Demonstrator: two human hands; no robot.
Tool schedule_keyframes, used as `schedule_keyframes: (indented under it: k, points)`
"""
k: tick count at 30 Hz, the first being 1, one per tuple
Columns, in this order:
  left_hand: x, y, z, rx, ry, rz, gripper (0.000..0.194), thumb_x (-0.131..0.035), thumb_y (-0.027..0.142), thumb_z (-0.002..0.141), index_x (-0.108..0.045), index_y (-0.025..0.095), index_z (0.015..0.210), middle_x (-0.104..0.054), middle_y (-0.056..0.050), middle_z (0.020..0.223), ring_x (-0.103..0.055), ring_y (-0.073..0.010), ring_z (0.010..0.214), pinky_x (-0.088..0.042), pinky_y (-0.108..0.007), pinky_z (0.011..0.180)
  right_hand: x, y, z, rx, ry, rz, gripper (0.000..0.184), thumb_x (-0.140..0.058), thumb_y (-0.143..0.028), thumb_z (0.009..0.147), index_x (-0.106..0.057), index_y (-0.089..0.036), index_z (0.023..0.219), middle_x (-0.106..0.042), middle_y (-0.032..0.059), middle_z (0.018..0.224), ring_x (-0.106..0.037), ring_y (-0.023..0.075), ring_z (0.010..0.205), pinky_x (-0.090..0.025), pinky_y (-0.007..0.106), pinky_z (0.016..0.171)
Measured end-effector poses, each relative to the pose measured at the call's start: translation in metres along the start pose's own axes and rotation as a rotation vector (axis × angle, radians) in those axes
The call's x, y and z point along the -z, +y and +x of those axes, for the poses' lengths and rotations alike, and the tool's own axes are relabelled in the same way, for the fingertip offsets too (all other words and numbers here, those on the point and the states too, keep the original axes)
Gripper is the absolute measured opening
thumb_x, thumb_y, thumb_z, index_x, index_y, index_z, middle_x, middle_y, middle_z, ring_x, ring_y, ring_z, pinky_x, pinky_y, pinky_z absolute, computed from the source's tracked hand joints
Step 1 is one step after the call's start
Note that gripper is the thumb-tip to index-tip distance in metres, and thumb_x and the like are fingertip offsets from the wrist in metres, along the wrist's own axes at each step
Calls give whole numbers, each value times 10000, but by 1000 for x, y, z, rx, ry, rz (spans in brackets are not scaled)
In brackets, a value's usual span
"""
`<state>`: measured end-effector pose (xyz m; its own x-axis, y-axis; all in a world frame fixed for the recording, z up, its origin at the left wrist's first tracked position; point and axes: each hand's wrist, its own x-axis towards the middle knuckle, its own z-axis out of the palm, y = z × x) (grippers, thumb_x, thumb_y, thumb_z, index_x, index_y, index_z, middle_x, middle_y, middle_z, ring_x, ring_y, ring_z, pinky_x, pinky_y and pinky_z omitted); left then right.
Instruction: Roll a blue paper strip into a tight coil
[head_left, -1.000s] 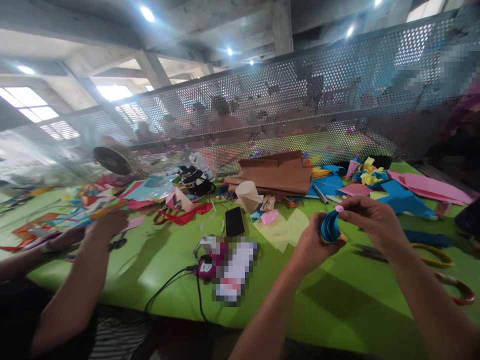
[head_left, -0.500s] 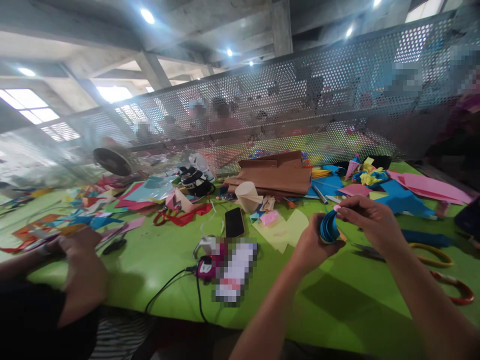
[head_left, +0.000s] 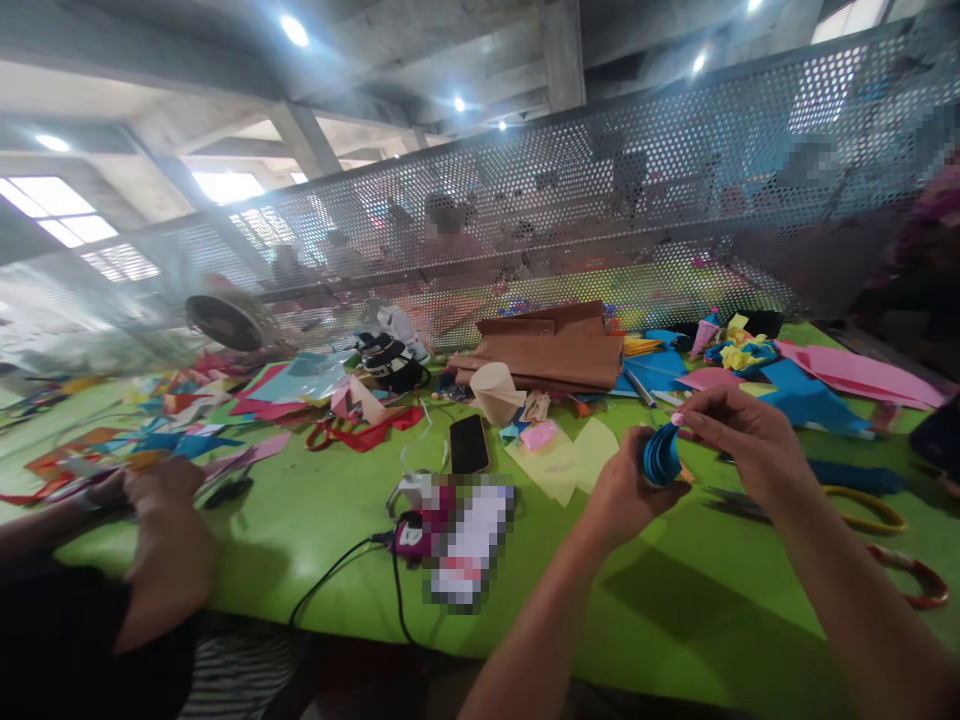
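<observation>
My left hand is wrapped around the base of a blue coiled paper piece, held upright above the table. A small pink ball sits at its pointed top. The fingertips of my right hand pinch at this ball; whether it is fixed to the paper I cannot tell. Scissor blades lie under my right forearm, with a yellow handle loop and a red-orange one beyond it. Most of the lower part of the blue piece is hidden by my left fingers.
On the green table are a pixelated phone, a black phone, a purple plug adapter with cords, and a cream paper cone. Brown sheets lie behind. At left, a co-worker's hands handle paper.
Both my hands have shifted very slightly to the right with the blue paper piece. The grip of each hand looks the same.
</observation>
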<state>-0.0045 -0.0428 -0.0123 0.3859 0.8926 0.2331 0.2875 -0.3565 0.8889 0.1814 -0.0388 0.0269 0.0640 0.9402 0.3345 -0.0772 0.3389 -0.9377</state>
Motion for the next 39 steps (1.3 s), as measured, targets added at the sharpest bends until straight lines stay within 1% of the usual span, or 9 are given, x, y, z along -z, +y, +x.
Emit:
schedule_keyframes:
  k: [3, 7, 14, 18, 23, 28, 30, 33, 39]
  points:
    - [1, 2, 0, 21, 7, 10, 680, -850, 380, 734, -459, 208, 1264, -641, -49, 1055, -617, -212, 903, -481, -330, 782, -3, -3, 0, -50, 10, 84, 262, -907, -445, 731, -753, -255, 825, -723, 7, 826, -652, 141, 756, -548, 246, 687]
    - [1, 2, 0, 11, -5, -21, 653, -850, 380, 738, -465, 205, 1236, -644, -46, 1044, -609, -196, 872, -482, -324, 775, -2, -4, -1, -64, 3, 84, 283, -805, -526, 829, -786, -252, 900, -749, 36, 902, -650, 143, 738, -553, 269, 690]
    - [-2, -2, 1, -57, 42, 31, 575, -809, 369, 776, -468, 212, 1212, -654, -45, 1030, -620, -197, 876, -477, -317, 766, -2, -4, -3, 11, -23, -151, 312, -817, -530, 808, -787, -269, 975, -744, 32, 931, -669, 199, 849, -552, 308, 750]
    - [-1, -2, 1, -87, 38, 70, 567, -796, 384, 790, -472, 213, 1224, -662, -49, 1033, -628, -207, 884, -472, -321, 764, -2, -1, -4, 64, -6, -287, 252, -792, -529, 834, -786, -296, 929, -759, 23, 925, -677, 233, 879, -554, 367, 803]
    - [-1, -2, 0, -50, 36, 41, 608, -817, 391, 770, -472, 209, 1236, -666, -59, 1037, -630, -219, 889, -481, -336, 764, -3, 0, -4, 112, 14, -349, 236, -772, -523, 853, -792, -297, 919, -773, 23, 949, -691, 243, 895, -559, 375, 805]
    - [-2, -5, 3, -60, 19, -162, 650, -860, 338, 737, -468, 206, 1239, -653, -79, 1121, -632, -228, 969, -514, -362, 854, -4, -5, -3, -10, -90, -219, 550, -861, -534, 748, -757, -320, 1244, -782, 51, 1151, -722, 291, 1017, -603, 408, 849]
    - [-2, -6, 3, -68, -5, -271, 650, -877, 343, 725, -488, 200, 1226, -635, -81, 1155, -620, -232, 1028, -511, -367, 911, -2, -6, -3, -52, -125, -92, 568, -835, -550, 775, -736, -326, 1288, -763, 59, 1242, -707, 305, 1110, -593, 435, 930]
    - [1, -4, 2, -4, -106, -416, 684, -908, 389, 695, -525, 195, 1228, -623, -67, 1130, -607, -221, 1022, -509, -359, 920, 2, -5, -2, -76, -153, 28, 458, -771, -566, 838, -764, -338, 1235, -721, 57, 1346, -652, 324, 1239, -540, 478, 1048]
    - [7, -4, -2, 58, -308, -553, 892, -956, 401, 630, -532, 237, 1397, -634, -77, 1170, -616, -232, 1047, -514, -382, 959, 5, 3, -2, -76, -256, 79, 292, -767, -524, 857, -811, -366, 1099, -729, 35, 1318, -586, 321, 1342, -453, 508, 1145]
